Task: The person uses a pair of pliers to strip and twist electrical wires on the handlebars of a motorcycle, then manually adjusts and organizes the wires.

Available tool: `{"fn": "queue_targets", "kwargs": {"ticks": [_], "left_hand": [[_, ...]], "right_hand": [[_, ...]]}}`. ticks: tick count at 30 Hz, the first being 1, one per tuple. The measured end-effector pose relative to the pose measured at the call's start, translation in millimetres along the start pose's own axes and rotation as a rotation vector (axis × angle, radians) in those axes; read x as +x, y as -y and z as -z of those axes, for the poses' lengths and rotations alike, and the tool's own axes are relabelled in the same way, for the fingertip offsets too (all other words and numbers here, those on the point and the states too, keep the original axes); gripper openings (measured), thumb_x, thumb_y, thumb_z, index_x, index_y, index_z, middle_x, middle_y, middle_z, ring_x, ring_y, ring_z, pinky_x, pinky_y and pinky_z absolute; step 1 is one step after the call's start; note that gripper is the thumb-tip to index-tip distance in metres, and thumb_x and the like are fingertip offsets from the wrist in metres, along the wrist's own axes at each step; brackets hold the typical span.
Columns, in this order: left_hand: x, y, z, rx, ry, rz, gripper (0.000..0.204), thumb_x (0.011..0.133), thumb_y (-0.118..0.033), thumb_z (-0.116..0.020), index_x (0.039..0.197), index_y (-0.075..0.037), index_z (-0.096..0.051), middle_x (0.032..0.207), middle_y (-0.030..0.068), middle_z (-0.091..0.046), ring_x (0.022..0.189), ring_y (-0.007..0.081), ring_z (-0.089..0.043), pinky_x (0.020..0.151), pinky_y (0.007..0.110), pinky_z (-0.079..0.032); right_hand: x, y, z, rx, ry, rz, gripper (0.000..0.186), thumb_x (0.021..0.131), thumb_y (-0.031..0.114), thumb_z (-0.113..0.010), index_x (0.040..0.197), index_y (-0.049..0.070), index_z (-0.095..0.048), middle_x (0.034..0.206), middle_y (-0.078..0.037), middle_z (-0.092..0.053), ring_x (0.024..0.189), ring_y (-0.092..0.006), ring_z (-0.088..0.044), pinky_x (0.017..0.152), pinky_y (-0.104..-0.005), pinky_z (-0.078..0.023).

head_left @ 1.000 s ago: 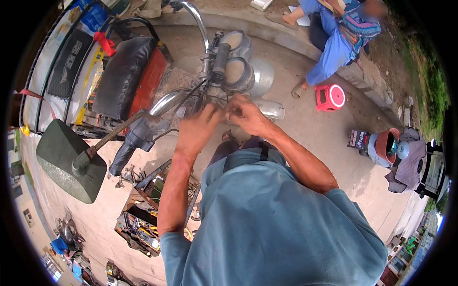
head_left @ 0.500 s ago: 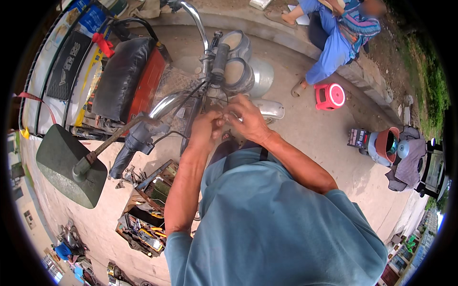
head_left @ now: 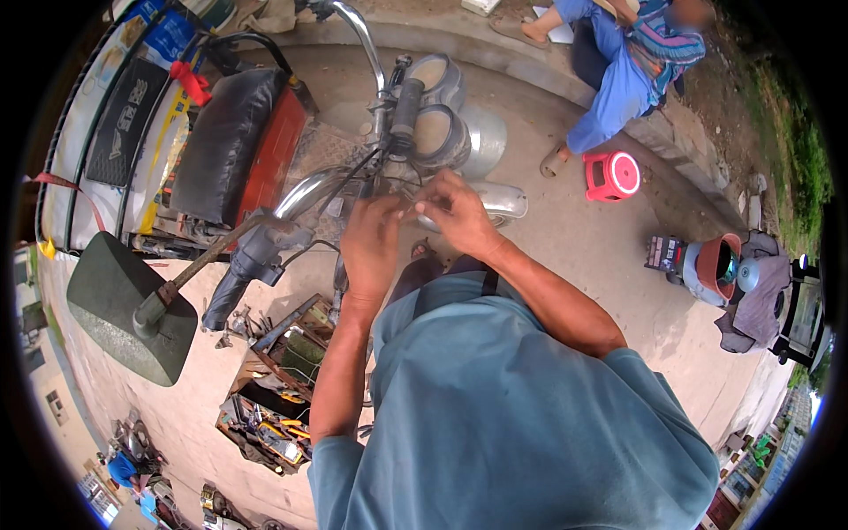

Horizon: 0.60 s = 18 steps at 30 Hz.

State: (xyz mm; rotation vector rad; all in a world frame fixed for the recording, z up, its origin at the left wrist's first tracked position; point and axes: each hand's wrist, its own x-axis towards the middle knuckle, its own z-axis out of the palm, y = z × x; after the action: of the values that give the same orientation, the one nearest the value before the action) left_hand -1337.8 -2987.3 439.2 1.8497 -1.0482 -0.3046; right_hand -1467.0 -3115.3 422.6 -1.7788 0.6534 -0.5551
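Both of my hands meet in front of a motor tricycle's chrome handlebar [head_left: 311,196], beside its dark cables. My left hand [head_left: 370,240] has its back upward and its fingers bent toward the right one, tips pressed together. Thumb and fingers of my right hand [head_left: 459,212] close in a pinch close to the left fingertips. Whatever lies between them is too small or hidden to name. Just beyond are a dark rubber grip [head_left: 406,119] and two round gauge-like housings, the nearer housing [head_left: 439,137] dusty on its face.
A mirror [head_left: 132,309] juts out at left, near the black seat [head_left: 221,146]. An open toolbox [head_left: 269,415] full of tools lies on the ground by my left arm. A red stool [head_left: 611,176] stands near a seated person [head_left: 618,79]. Farther right is a blue-grey container [head_left: 707,274].
My left hand has turned, its back now facing up and its fingers reaching more toward the right hand. The right hand has shifted only slightly.
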Motion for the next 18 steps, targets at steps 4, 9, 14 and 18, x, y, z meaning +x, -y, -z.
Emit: {"fn": "queue_targets", "kwargs": {"ticks": [4, 9, 14, 18], "left_hand": [[3.3, -2.7, 2.3, 0.35, 0.06, -0.318, 0.016, 0.092, -0.006, -0.069, 0.108, -0.009, -0.069, 0.103, 0.0063, -0.066, 0.077, 0.0275, -0.069, 0.063, 0.036, -0.056], [8.2, -2.1, -2.1, 0.331, 0.093, -0.283, 0.011, 0.092, -0.007, -0.068, 0.104, -0.008, -0.068, 0.099, 0.0065, -0.068, 0.08, 0.0292, -0.07, 0.063, 0.038, -0.056], [8.7, 10.0, -8.8, -0.101, 0.187, 0.151, 0.009, 0.094, -0.013, -0.067, 0.096, -0.004, -0.068, 0.078, 0.006, -0.063, 0.063, 0.0199, -0.063, 0.05, 0.03, -0.044], [21.4, 15.0, -3.9, -0.875, 0.336, 0.851, 0.015, 0.095, -0.016, -0.067, 0.093, -0.001, -0.068, 0.071, 0.0005, -0.056, 0.052, 0.0094, -0.048, 0.045, 0.025, -0.032]], "right_hand": [[1.7, -2.0, 1.5, -0.029, 0.034, 0.015, 0.016, 0.089, 0.008, -0.071, 0.101, -0.002, -0.069, 0.098, -0.012, -0.057, 0.093, -0.0273, -0.063, 0.081, -0.0368, -0.053], [1.2, -0.2, 3.1, -0.088, 0.027, 0.091, 0.016, 0.086, 0.006, -0.072, 0.1, -0.001, -0.068, 0.098, -0.013, -0.056, 0.092, -0.0323, -0.062, 0.08, -0.0386, -0.051], [-2.3, 8.6, 7.2, -0.41, 0.016, 0.319, 0.015, 0.085, 0.004, -0.071, 0.099, 0.0, -0.067, 0.098, -0.014, -0.055, 0.091, -0.036, -0.061, 0.08, -0.0403, -0.051], [-2.7, 8.3, 3.8, -0.267, -0.036, 0.276, 0.014, 0.087, 0.004, -0.071, 0.099, 0.001, -0.067, 0.098, -0.012, -0.055, 0.089, -0.0327, -0.061, 0.077, -0.0396, -0.051]]}}
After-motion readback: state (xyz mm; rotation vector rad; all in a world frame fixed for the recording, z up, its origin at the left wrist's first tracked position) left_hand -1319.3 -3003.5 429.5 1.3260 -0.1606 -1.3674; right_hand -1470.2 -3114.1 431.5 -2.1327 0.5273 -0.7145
